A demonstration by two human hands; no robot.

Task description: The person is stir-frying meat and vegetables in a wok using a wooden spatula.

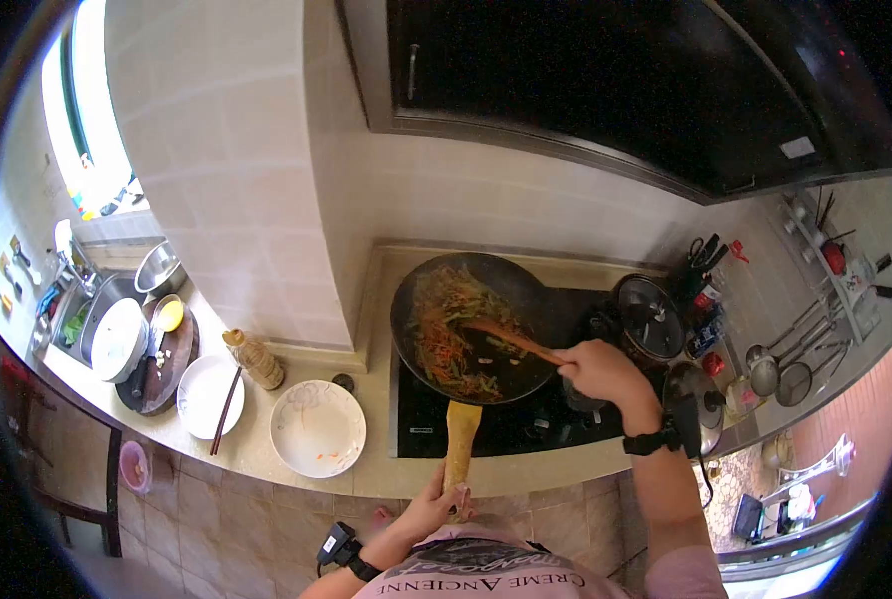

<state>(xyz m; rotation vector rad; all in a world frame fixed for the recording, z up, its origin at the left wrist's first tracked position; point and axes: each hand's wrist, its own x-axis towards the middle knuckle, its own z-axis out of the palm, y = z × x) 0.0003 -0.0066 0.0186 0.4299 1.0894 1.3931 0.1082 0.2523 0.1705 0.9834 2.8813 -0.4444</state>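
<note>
A dark wok (526, 290) sits over the left part of the black stove (436, 439), with shredded orange and green vegetables (456, 329) in it. My left hand (434, 507) is closed around the lower end of the wok's yellowish handle (460, 444). My right hand (605, 371) grips a wooden spatula (516, 337), whose blade end is among the vegetables. Left of the stove, a white bowl (301, 424) holds a few orange shreds.
A white plate (204, 394) with chopsticks (227, 409), a bottle (256, 361), a cutting board (178, 349) and a sink (111, 295) are at left. A lidded pot (647, 317), another lid (693, 399) and hanging ladles (763, 375) are at right. A dark cabinet (586, 80) is overhead.
</note>
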